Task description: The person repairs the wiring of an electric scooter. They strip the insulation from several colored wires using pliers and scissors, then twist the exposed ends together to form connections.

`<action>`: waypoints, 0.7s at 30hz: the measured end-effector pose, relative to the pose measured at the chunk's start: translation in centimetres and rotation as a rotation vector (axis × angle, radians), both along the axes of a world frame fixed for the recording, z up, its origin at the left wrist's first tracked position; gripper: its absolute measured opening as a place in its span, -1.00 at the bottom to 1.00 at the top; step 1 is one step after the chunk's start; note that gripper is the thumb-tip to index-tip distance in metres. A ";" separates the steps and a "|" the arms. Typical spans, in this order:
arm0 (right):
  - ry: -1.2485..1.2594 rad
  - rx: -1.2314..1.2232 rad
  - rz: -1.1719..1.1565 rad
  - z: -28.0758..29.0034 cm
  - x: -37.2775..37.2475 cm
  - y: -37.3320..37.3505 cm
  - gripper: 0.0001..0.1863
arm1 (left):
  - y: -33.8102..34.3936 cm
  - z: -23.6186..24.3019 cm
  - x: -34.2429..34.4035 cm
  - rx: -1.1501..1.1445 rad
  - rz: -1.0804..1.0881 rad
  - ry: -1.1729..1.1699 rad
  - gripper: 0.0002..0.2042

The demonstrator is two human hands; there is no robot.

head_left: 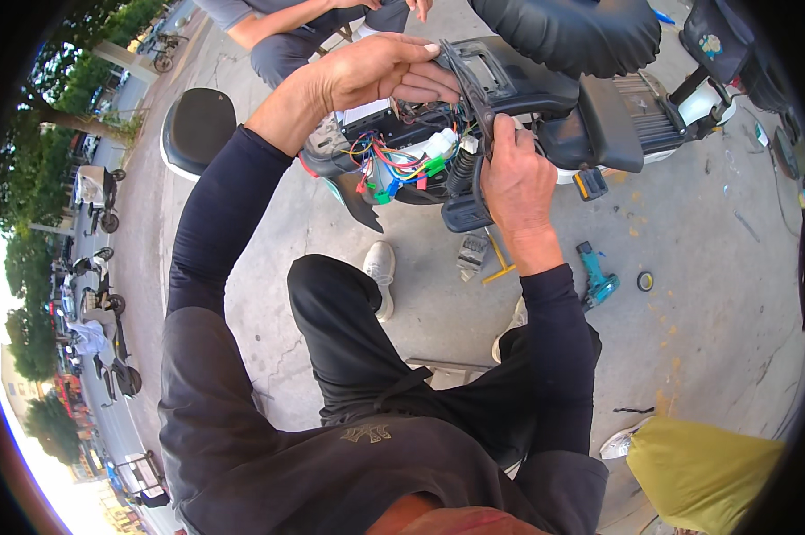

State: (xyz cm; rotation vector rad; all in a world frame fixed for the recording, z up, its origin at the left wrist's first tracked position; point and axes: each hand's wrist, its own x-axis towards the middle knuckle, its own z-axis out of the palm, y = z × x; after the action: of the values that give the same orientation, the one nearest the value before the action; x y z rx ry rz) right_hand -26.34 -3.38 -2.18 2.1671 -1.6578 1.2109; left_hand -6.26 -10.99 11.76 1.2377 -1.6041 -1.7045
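A partly stripped scooter stands in front of me, with a bundle of coloured wires and plugs (408,169) hanging out of its open body. My right hand (516,176) is closed around a long, thin black plastic trim piece (475,94) that runs up along the opening. At the trim's upper end is my left hand (386,73), palm showing, its fingers stretched toward the edge and the thumb apart from them. Whether those fingertips reach behind the trim is hidden. A black shock absorber spring (461,172) sits just left of my right hand.
On the concrete lie a teal power drill (597,276), a tape roll (645,281), a yellow-handled tool (500,261) and a grey glove-like item (472,255). A detached black seat (199,127) rests at left. Another person (282,36) sits across; someone in olive trousers (701,468) is lower right.
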 end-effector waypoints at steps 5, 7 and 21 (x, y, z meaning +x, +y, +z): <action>-0.248 -0.217 0.086 0.9 -1.1 -0.7 -0.69 | 0.1 0.0 0.4 0.029 -0.016 0.042 -0.54; -0.438 -0.305 0.158 1.6 -1.4 -0.8 -0.54 | 0.2 0.2 0.5 0.048 -0.026 0.050 -0.54; -1.008 0.187 0.385 3.4 1.4 -0.5 -0.51 | 1.1 -0.3 -1.1 -0.121 0.017 -0.023 -0.58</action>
State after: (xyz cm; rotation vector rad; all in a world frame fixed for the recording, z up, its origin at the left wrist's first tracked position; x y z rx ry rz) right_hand -24.97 -3.90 1.26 2.1656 -1.6820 2.6719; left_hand -7.40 -9.90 11.43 1.2123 -1.6785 -1.5639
